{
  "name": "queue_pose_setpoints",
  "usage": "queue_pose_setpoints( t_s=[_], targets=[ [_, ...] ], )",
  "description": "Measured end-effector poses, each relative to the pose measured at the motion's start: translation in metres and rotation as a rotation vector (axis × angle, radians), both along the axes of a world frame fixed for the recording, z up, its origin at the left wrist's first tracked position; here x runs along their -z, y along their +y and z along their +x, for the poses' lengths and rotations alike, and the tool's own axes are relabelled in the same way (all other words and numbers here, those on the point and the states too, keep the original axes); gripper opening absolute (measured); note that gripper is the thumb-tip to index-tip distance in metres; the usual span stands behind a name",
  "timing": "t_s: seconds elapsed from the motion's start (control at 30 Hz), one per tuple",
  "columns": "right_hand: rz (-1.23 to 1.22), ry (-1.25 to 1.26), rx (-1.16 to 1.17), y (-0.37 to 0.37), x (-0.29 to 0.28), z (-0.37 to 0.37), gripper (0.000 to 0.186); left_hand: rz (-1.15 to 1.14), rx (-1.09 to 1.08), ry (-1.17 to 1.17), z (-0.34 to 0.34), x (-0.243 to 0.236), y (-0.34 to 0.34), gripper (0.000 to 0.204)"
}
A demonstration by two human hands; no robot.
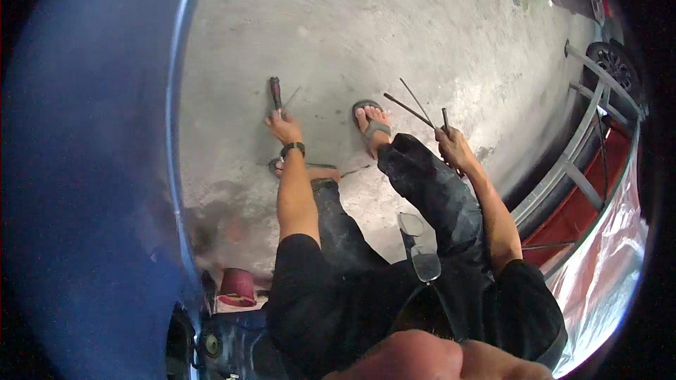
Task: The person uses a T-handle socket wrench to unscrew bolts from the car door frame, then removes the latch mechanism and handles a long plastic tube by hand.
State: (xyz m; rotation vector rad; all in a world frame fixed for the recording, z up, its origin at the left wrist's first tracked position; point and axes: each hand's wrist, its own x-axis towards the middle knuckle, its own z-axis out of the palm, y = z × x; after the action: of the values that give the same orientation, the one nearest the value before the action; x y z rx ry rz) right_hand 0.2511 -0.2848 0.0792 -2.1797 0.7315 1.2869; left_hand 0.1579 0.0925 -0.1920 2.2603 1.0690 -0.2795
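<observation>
Our left hand point(284, 127) grips a screwdriver point(275, 93); our right hand point(453, 144) clutches thin rods point(415, 107) that could jab the foot point(372, 125) at nine o'clock.

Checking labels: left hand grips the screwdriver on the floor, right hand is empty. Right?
Not quite. The head view shows the right hand holding thin metal rods, not empty. The left hand does grip the screwdriver on the concrete floor.
</observation>
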Motion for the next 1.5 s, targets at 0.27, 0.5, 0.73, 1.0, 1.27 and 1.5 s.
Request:
queue_pose_setpoints(
  t_s=[0.27,0.5,0.73,1.0,1.27,1.5],
  targets=[
    [0.002,-0.119,0.072,-0.006,0.0,0.006,0.037,-0.081,0.187,0.092,0.001,-0.006,0.017,0.017],
    [0.215,-0.098,0.253,0.031,-0.03,0.017,0.04,-0.68,-0.11,-0.037,0.033,-0.207,-0.093,0.031],
    [0.599,-0.254,0.419,0.096,-0.132,-0.024,0.037,-0.682,0.192,0.204,0.032,-0.462,-0.17,0.038],
    [0.847,-0.065,0.932,0.12,-0.211,-0.074,0.037,-0.482,0.784,0.292,0.006,-0.552,-0.146,0.042],
    [0.687,-0.138,0.403,0.118,-0.374,0.001,0.06,-0.404,0.625,0.107,0.023,-0.623,-0.154,0.058],
    [0.663,-0.201,0.391,0.111,-0.392,0.003,0.037,-0.756,0.226,-0.023,0.009,-0.701,-0.174,0.04]
  ],
)
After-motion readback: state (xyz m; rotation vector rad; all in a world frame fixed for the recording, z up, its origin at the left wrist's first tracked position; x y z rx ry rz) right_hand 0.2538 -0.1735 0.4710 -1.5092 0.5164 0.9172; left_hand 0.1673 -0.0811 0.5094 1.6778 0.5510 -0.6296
